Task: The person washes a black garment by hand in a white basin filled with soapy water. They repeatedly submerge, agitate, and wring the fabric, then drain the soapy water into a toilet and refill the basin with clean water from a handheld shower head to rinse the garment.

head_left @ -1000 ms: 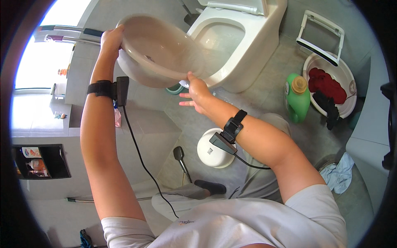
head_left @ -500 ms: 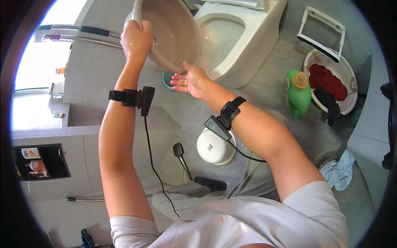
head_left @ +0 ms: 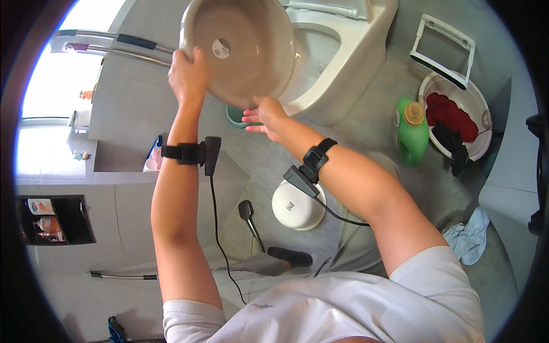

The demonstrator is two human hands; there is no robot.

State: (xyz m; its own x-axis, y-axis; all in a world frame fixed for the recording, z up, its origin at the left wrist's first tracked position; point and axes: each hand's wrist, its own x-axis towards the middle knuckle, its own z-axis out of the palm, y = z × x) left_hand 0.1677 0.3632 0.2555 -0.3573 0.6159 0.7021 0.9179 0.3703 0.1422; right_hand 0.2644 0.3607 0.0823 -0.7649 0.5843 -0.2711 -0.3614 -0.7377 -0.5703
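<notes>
A large beige washbasin (head_left: pixel 251 51) is tipped on its side, its far rim over the bowl of the white toilet (head_left: pixel 343 74). A round white label sticks to its inside. My left hand (head_left: pixel 189 77) is closed round the basin's left rim, thumb up. Against the lower rim rests my right hand (head_left: pixel 266 117), its thumb touching the edge and its fingers stretched out and apart below. Part of a teal container (head_left: pixel 233 116) shows beneath the basin. Both my forearms wear black straps with cabled devices.
An upturned white bowl (head_left: pixel 297 204) and a black-headed brush (head_left: pixel 247 211) lie on the floor. To the right stand a green jug (head_left: pixel 413 134) and a tub (head_left: pixel 485 108) with dark red and black cloths. A pale blue cloth (head_left: pixel 472 237) lies nearer. Metal poles (head_left: pixel 117 43) lean at upper left.
The basin has shifted right and turned so more of its inside and the label show. My left hand has moved slightly right and down; the right hand has shifted slightly right and down.
</notes>
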